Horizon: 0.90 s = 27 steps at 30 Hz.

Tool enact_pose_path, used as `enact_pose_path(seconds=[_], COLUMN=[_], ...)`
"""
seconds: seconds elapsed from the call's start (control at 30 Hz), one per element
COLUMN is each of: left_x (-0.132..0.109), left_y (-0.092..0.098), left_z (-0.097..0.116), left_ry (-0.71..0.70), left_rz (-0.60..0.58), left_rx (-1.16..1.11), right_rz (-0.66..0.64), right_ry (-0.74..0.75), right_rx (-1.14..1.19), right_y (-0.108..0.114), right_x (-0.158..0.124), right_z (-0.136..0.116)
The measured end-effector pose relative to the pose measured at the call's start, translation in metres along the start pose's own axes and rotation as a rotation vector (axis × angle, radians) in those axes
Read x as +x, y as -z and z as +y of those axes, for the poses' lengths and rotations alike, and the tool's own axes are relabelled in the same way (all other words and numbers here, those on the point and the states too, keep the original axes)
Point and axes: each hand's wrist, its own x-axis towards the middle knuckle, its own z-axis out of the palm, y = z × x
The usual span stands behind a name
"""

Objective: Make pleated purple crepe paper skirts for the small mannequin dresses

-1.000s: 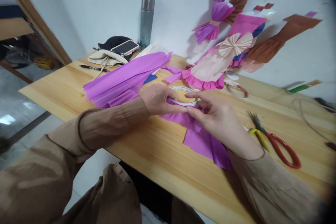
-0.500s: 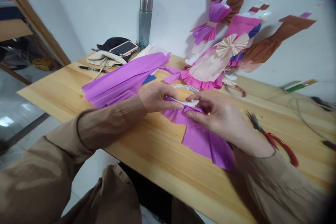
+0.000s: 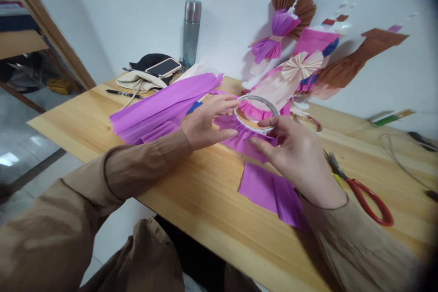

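A white ring (image 3: 257, 114) is lifted and tilted above the wooden table (image 3: 191, 191). Gathered purple crepe paper (image 3: 239, 134) hangs from its near side. My left hand (image 3: 205, 123) touches the ring's left rim with raised fingers and pinches the gathered paper with the thumb. My right hand (image 3: 294, 155) grips the ring's near right rim and the paper between thumb and forefinger. A flat purple crepe piece (image 3: 270, 194) lies on the table under my right wrist.
A long purple crepe roll (image 3: 160, 107) lies left of the hands. A crepe paper doll (image 3: 294, 64) leans on the wall behind. Red-handled scissors (image 3: 362, 196) lie to the right. A flask (image 3: 190, 32), a phone (image 3: 163, 67) on a bag and a pen (image 3: 119, 93) sit at the back left.
The ring with its gathered paper has been lifted off the table and tilted up. Both hands rose and moved slightly away from me; my left fingers have spread onto the rim.
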Motion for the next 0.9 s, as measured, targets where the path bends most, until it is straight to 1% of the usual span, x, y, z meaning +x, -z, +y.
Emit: enact_pose_path(seconds=[0.07,0.13,0.23,0.3,0.47,0.63,0.7,0.8,0.9], left_x=[-0.002,-0.003,-0.004,-0.004,-0.004,-0.003,-0.003,-0.003,-0.001], left_y=[-0.002,-0.005,-0.008,-0.008,-0.008,-0.012,-0.012,-0.011,-0.008], left_z=[0.003,0.009,0.019,0.024,0.03,0.03,0.03,0.031,0.032], left_ry=[0.044,0.075,0.124,0.176,0.224,0.283,0.298,0.293,0.252], left_rz=[0.018,0.061,0.158,0.183,0.104,0.13,0.115,0.058,0.022], left_rx=[-0.031,-0.031,0.028,0.056,0.013,-0.046,-0.071,-0.096,-0.06], right_rz=[0.029,0.039,0.065,0.081,0.049,0.041,0.039,0.029,0.009], right_ry=[0.009,0.012,0.02,0.029,0.02,0.041,0.052,0.05,0.039], right_rx=[-0.011,-0.021,-0.059,-0.083,-0.093,-0.096,-0.098,-0.092,-0.086], right_y=[-0.001,-0.003,-0.004,-0.004,-0.003,-0.002,-0.002,-0.003,-0.002], right_x=[0.0,0.0,-0.001,-0.001,-0.001,-0.002,-0.003,-0.003,-0.003], right_z=[0.001,0.002,0.002,0.002,0.002,-0.001,-0.003,-0.004,-0.005])
